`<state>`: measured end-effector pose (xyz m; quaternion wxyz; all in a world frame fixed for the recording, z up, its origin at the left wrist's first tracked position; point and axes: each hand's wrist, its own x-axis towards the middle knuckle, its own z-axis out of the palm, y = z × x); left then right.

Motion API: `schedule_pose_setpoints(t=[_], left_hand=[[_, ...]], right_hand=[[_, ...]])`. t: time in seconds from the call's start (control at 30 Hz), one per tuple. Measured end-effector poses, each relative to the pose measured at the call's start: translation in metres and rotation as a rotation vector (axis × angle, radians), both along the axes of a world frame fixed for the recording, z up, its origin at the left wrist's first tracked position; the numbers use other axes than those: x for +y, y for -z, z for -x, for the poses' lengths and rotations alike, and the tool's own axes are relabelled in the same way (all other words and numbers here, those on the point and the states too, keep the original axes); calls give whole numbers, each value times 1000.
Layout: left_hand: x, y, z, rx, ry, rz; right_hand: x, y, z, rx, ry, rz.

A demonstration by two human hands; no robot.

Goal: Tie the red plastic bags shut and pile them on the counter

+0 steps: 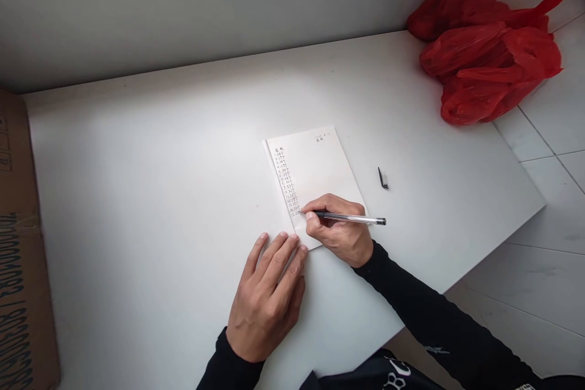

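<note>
**Clear-barrelled pen (pixel 351 217) at the foot of the notepad's (pixel 326 170) numbered list**

The right hand (pixel 342 231) grips the pen between thumb and fingers, its tip at the lowest handwritten line by the notepad's left edge. The left hand (pixel 267 298) holds nothing; it lies flat, fingers slightly spread, fingertips at the notepad's near-left corner. The pen cap (pixel 383 178) lies just right of the notepad, red plastic bags (pixel 493 67) well beyond its far-right corner, and a cardboard box (pixel 25 268) well to its left.
</note>
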<state>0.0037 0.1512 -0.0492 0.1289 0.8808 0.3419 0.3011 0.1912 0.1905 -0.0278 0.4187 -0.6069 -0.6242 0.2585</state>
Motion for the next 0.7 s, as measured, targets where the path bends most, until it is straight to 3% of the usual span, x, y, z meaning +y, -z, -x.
schedule_pose_setpoints(t=[0.53, 0.7], left_hand=[[1, 1, 0, 2, -2, -3], [0, 0, 1, 5, -6, 1]], right_hand=[[-1, 1, 0, 37, -3, 4], [-7, -6, -10, 194, 125, -71]])
